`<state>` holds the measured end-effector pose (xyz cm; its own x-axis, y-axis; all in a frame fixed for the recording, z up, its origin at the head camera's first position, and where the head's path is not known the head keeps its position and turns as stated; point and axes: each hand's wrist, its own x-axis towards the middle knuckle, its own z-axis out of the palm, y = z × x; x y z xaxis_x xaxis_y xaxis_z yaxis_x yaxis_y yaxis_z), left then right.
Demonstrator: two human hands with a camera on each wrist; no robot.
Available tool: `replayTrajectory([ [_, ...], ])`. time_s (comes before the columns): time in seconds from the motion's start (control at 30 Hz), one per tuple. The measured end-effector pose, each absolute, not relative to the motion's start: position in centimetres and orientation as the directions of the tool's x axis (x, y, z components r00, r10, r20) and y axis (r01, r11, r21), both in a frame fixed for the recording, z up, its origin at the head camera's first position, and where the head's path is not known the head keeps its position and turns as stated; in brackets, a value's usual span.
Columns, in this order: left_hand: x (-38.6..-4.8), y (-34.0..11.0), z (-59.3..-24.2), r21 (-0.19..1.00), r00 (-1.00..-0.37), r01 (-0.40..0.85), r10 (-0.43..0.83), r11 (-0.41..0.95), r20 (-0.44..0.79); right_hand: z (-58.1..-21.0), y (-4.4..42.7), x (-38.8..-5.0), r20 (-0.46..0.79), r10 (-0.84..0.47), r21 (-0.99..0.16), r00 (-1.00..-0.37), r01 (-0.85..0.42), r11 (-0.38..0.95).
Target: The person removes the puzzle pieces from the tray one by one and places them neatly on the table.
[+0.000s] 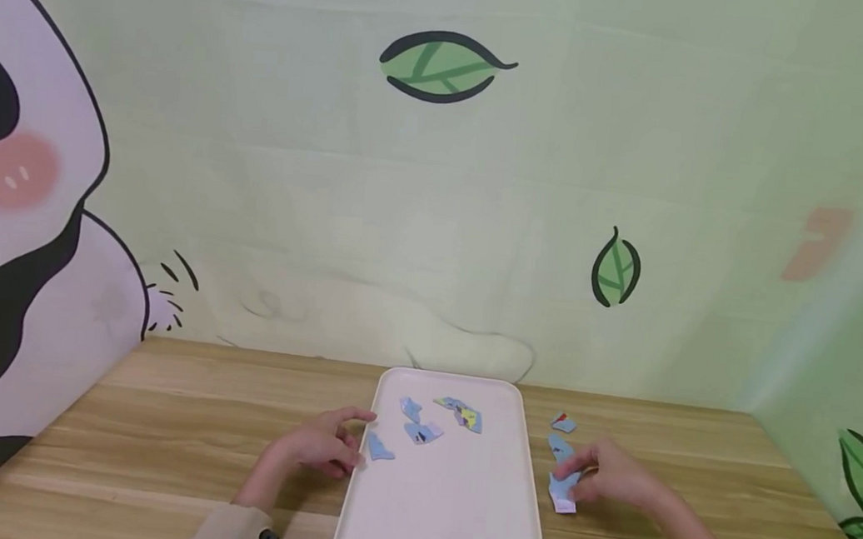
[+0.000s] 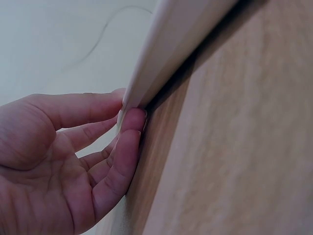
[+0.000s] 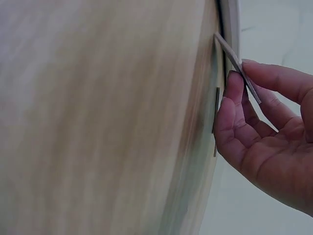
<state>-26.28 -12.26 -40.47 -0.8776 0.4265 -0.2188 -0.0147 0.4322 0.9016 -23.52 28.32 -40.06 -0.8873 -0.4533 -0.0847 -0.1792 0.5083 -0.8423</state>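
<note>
While the right hand (image 1: 608, 474) has that blue-and-lilac puzzle piece (image 1: 563, 500) in a narrow fingertip pinch, slip is the main risk. Piece sits right of the white tray (image 1: 453, 505), tilted: tray-side edge low at the wooden table (image 1: 203, 420), other edge raised. Can't tell if the low edge touches. It's thin, with fingertips only on part of it, so a loose pinch could let it pivot or drop flat; a hard one could bend it.

Second risk: neighbours. The plain blue piece (image 1: 558, 447) lies flat just beyond those fingers, the red-marked piece (image 1: 563, 422) past it. Knuckles dragging low could shove either one. Tray wall is close too; a piece carried too low would probably catch on it.

Left hand (image 1: 321, 445) holds the tray's left rim, one digit on top, bent fingertips at the outer wall. How firmly, can't tell. If it tugs or tips the tray, the loose stuff inside could slide: the blue corner-shaped piece (image 1: 380, 447) near that rim, the small blue piece (image 1: 411, 409), the bird-print piece (image 1: 420, 432). Yellow-and-blue cluster (image 1: 466, 418) looks joined; a jolt might split it.
</note>
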Motion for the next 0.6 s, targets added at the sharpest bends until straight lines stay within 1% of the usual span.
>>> replayTrajectory([
  [0.2, -26.34, -12.27, -40.48, 0.899, -0.878, -0.02, 0.422, 0.436, -0.224, -40.23, 28.45, -23.41, -0.129, -0.442, -0.835, -0.888, -0.143, 0.531],
  [0.43, -26.47, -12.27, -40.63, 0.894, -0.882, -0.025, 0.411, 0.448, -0.23, -40.58, 28.7, -23.43, -0.116, -0.455, -0.814, -0.883, -0.178, 0.553],
  [0.6, -26.35, -12.3, -40.62, 0.898, -0.882, -0.019, 0.415, 0.439, -0.222, -40.64, 28.45, -23.4, -0.099, -0.442, -0.805, -0.891, -0.19, 0.563],
])
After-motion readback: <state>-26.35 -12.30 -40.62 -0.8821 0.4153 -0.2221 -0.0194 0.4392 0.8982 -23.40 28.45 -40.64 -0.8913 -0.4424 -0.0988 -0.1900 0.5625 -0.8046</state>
